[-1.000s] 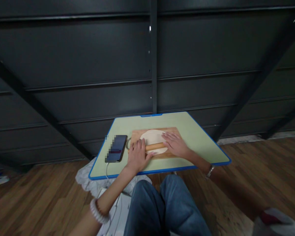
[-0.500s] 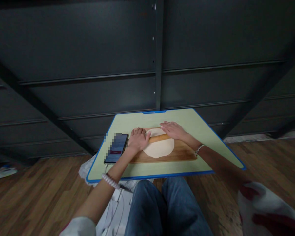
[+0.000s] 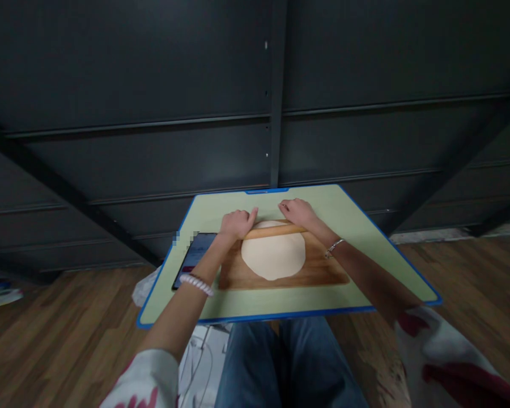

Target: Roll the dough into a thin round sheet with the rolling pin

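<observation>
A wooden rolling pin (image 3: pixel 276 230) lies across the far part of a flat, pale round of dough (image 3: pixel 274 256). Under the dough is a brown wooden board (image 3: pixel 323 272). My left hand (image 3: pixel 237 222) bears on the pin's left end, its fingers bent forward and its thumb pointing towards the middle. At the right end, my right hand (image 3: pixel 298 212) presses down with the heel of the palm, fingers curled over the far side. Both hands partly hide the pin's ends.
The board rests on a small pale-green table (image 3: pixel 365 272) with a blue rim. A phone (image 3: pixel 195 252) lies left of the board, partly behind my left forearm. A dark panelled wall (image 3: pixel 195 158) stands just beyond the table. My knees (image 3: pixel 255 357) are below its near edge.
The rolling pin and both hands have moved away from me, towards the dough's far edge. My fingers have gone from stretched flat to curled. The view has shifted slightly.
</observation>
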The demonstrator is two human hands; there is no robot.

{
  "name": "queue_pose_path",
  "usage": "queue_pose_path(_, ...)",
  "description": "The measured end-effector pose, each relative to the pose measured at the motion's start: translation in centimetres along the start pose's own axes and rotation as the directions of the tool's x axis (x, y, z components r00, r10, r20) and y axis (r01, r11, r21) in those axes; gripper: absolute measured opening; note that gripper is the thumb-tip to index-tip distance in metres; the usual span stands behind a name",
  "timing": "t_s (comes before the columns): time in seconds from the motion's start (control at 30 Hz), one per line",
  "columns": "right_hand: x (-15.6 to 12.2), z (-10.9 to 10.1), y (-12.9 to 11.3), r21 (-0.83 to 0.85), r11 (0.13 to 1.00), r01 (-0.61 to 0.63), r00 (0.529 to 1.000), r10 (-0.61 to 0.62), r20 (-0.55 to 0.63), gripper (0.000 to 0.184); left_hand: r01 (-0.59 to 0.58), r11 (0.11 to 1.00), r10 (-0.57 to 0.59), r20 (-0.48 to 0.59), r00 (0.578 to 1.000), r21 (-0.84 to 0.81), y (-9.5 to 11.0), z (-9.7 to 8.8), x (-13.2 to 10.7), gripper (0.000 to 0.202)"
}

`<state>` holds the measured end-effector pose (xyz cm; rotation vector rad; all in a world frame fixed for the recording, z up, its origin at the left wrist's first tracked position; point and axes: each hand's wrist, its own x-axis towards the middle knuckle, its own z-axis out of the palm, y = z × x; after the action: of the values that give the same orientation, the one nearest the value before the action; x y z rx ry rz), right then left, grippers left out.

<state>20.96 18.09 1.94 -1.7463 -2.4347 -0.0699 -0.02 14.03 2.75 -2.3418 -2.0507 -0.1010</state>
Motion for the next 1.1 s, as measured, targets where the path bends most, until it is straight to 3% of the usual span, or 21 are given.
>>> queue_pose_path(0.13, 0.2, -0.2, -0.1, -0.034, 0.998, -0.052, 0.998, 0.05, -0.036, 0.044, 0.014, 1.0, -0.014, 0.029, 0.999, -0.009, -0.3, -0.2, 0.8, 0.078)
queue_pose_path(0.23, 0.1, 0.0, -0.1, -0.019, 0.997, -0.079, 0.997, 0.079, -0.003, 0.045, -0.104, 0.995, 0.103, 0.087, 0.991, 0.003, -0.4, -0.1, 0.7, 0.063)
queue_pose_path(0.3, -0.3, 0.3, 0.0, 0.038, 0.999, -0.028, 0.998, 0.027, 0.05, 0.044, -0.155, 0.988, 0.154, 0.13, 0.979, -0.003, -0.4, 0.1, 0.5, 0.054)
queue_pose_path(0.43, -1.6, 0.7, 0.2, 0.197, 0.976, 0.095, 0.977, -0.128, 0.168, 0.053, -0.118, 0.992, 0.124, 0.2, 0.972, -0.041, -0.3, 0.7, -0.4, 0.055)
queue_pose_path(0.6, -4.1, 0.5, -0.1, 0.203, 0.978, 0.049, 0.957, -0.104, 0.271, 0.053, -0.203, 0.979, 0.203, 0.139, 0.969, -0.011, 0.0, 1.0, -2.7, 0.058)
queue_pose_path(0.7, -6.1, 0.5, -0.5, 0.179, 0.983, 0.05, 0.972, -0.089, 0.219, 0.056, -0.228, 0.973, 0.226, 0.058, 0.972, 0.038, 0.5, 0.7, -4.5, 0.056)
queue_pose_path(0.87, -9.9, 0.2, -1.7, 0.151, 0.981, 0.122, 0.992, -0.126, 0.015, 0.06, -0.251, 0.966, 0.251, 0.0, 0.968, 0.057, 1.0, 0.4, -7.4, 0.055)
queue_pose_path(1.1, -15.7, -0.5, -3.8, 0.089, 0.975, 0.206, 0.967, -0.189, -0.171, 0.049, -0.257, 0.964, 0.265, -0.195, 0.944, 0.067, 1.4, 2.3, -11.7, 0.054)
